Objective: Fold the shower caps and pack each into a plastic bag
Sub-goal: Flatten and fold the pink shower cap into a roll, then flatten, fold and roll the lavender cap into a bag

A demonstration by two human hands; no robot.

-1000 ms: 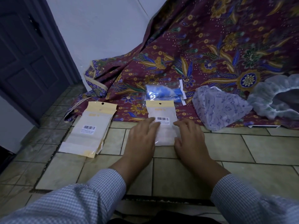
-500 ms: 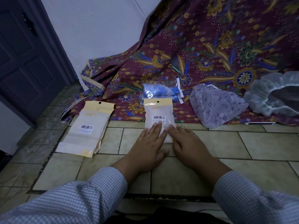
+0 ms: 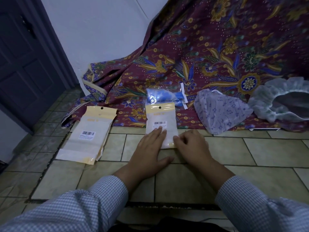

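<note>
A filled plastic bag [image 3: 160,118] with a yellow header and a barcode label lies flat on the tiled floor ahead of me. My left hand [image 3: 150,146] rests flat on its lower left part, fingers spread. My right hand [image 3: 192,144] touches the bag's lower right corner with fingers curled. Behind the bag lies a packed blue shower cap [image 3: 160,96] in clear plastic. A folded patterned shower cap [image 3: 220,113] sits to the right on the cloth. An unfolded pale shower cap [image 3: 282,104] lies at the far right.
A stack of empty yellow-topped bags [image 3: 88,134] lies on the floor to the left. A maroon floral cloth [image 3: 209,52] covers the floor and rises behind. A dark door [image 3: 25,64] stands at the left, and a white wall [image 3: 100,30] is behind.
Both hands have slid inward and down along the bag, from its sides to its lower part. The right hand's fingers have curled at the bag's corner.
</note>
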